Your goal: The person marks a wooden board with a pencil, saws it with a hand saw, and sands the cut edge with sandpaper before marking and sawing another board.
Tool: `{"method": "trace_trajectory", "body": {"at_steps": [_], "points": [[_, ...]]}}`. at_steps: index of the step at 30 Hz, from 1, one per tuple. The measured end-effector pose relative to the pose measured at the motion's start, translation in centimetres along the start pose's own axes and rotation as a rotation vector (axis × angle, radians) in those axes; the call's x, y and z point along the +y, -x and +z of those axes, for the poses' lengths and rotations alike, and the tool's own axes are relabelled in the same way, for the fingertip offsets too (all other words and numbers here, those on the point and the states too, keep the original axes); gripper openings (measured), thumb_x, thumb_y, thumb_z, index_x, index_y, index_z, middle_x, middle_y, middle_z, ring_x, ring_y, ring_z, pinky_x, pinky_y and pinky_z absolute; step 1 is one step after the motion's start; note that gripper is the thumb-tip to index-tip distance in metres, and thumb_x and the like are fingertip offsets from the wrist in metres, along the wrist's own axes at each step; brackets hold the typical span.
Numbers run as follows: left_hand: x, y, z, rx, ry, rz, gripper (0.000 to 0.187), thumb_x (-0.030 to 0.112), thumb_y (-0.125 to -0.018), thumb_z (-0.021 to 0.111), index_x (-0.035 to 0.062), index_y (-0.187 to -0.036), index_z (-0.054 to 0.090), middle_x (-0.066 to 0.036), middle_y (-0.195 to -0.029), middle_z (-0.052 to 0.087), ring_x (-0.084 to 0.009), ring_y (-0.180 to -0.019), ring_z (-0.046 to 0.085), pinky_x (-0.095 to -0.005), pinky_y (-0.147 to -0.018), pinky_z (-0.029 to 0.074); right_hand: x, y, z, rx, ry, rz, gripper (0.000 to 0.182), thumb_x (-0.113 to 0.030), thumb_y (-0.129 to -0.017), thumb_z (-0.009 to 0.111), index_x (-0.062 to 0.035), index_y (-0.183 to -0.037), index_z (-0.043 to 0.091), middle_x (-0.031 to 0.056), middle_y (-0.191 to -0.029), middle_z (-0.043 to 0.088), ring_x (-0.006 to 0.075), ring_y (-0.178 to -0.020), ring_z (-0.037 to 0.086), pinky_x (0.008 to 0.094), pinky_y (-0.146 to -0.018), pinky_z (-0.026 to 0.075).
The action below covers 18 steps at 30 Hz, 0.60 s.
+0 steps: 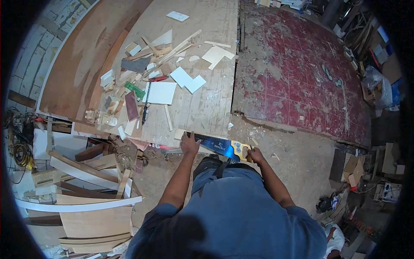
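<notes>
My right hand (255, 156) is wrapped round the yellow handle of a handsaw (215, 145). The saw's blue blade runs left along the front edge of the wooden worktable (207, 116). Near the blade's far end, my left hand (189, 144) grips a small pale piece of wood (178, 134) at the table edge. Its fingers lie over the wood, and what is beneath the palm is hidden. Whether the saw teeth touch the wood cannot be made out. A thin wooden strip (168, 118) lies just beyond my left hand.
Offcuts, a white square board (161, 93), a green block (135, 90) and a red-handled tool (159, 78) litter the table's left half. Curved wooden parts (86, 172) are stacked on the floor at left. A worn red floor (293, 73) spreads to the right, with slippers (338, 82).
</notes>
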<state>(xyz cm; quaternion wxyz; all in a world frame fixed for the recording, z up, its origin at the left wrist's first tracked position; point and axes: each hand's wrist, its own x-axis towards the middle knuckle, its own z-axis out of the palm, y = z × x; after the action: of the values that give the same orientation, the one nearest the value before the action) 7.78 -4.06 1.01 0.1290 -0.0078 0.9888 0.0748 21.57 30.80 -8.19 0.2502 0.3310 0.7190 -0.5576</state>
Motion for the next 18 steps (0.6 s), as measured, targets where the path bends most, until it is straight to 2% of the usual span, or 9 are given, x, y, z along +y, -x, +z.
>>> {"method": "trace_trajectory", "body": {"at_steps": [4,6,7,9,12,16,18], "points": [[1.2,-0.3,-1.0,-0.101,-0.039,-0.026,0.080,0.051,-0.082,0.075,0.0151,-0.146,0.045,-0.022,-0.151,0.035,-0.0403,-0.139,0.038,-0.0516,-0.107,0.042,-0.9,0.5,-0.1,-0.005,0.036,0.061,0.051,-0.039,-0.090,0.066,0.0055,-0.114,0.063,0.0226,-0.104,0.070,0.0319,-0.095,0.069,0.0405,-0.084,0.052],[2.1,-0.2,-1.3,-0.199,-0.134,-0.042,0.098,0.062,-0.077,0.075,0.0091,-0.151,0.037,-0.026,-0.156,0.028,-0.0438,-0.142,0.033,-0.0521,-0.110,0.040,-1.4,0.9,-0.1,-0.004,0.073,0.070,0.053,-0.041,-0.089,0.066,0.0056,-0.114,0.063,0.0235,-0.104,0.070,0.0326,-0.095,0.069,0.0408,-0.084,0.052],[2.5,0.0,-1.2,-0.196,-0.133,-0.044,0.098,0.062,-0.077,0.075,0.0091,-0.151,0.037,-0.026,-0.156,0.028,-0.0438,-0.142,0.033,-0.0521,-0.110,0.040,-1.6,1.0,-0.2,-0.005,0.075,0.067,0.053,-0.041,-0.089,0.066,0.0056,-0.114,0.063,0.0235,-0.104,0.070,0.0326,-0.095,0.069,0.0408,-0.084,0.052],[2.9,0.2,-1.0,-0.211,-0.183,-0.058,0.115,0.069,-0.071,0.075,0.0031,-0.153,0.030,-0.029,-0.158,0.024,-0.0459,-0.144,0.029,-0.0523,-0.111,0.039,-2.2,1.4,-0.4,-0.012,0.128,0.080,0.055,-0.044,-0.089,0.066,0.0060,-0.113,0.063,0.0233,-0.102,0.070,0.0325,-0.094,0.069,0.0412,-0.084,0.052],[3.1,-0.4,-0.5,-0.237,-0.221,-0.081,0.121,0.072,-0.068,0.075,0.0022,-0.154,0.027,-0.030,-0.158,0.022,-0.0461,-0.145,0.028,-0.0511,-0.111,0.039,-3.2,2.4,-0.4,0.019,0.154,0.089,0.059,-0.047,-0.088,0.066,0.0071,-0.113,0.062,0.0257,-0.104,0.069,0.0340,-0.098,0.068,0.0424,-0.085,0.052],[3.4,-0.8,-0.8,-0.281,-0.235,-0.081,0.121,0.072,-0.067,0.076,0.0023,-0.154,0.027,-0.031,-0.158,0.022,-0.0462,-0.145,0.029,-0.0515,-0.110,0.039,-0.9,0.0,0.2,0.066,0.224,0.065,0.062,-0.048,-0.089,0.064,0.0081,-0.113,0.061,0.0285,-0.110,0.067,0.0374,-0.104,0.066,0.0440,-0.087,0.051],[3.6,-0.7,-0.8,-0.271,-0.243,-0.092,0.119,0.071,-0.068,0.076,0.0006,-0.152,0.030,-0.030,-0.157,0.026,-0.0457,-0.144,0.029,-0.0522,-0.110,0.039,-0.7,-0.3,0.2,0.035,0.242,0.087,0.063,-0.049,-0.089,0.063,0.0089,-0.114,0.060,0.0307,-0.116,0.064,0.0408,-0.110,0.064,0.0450,-0.088,0.050]]}}
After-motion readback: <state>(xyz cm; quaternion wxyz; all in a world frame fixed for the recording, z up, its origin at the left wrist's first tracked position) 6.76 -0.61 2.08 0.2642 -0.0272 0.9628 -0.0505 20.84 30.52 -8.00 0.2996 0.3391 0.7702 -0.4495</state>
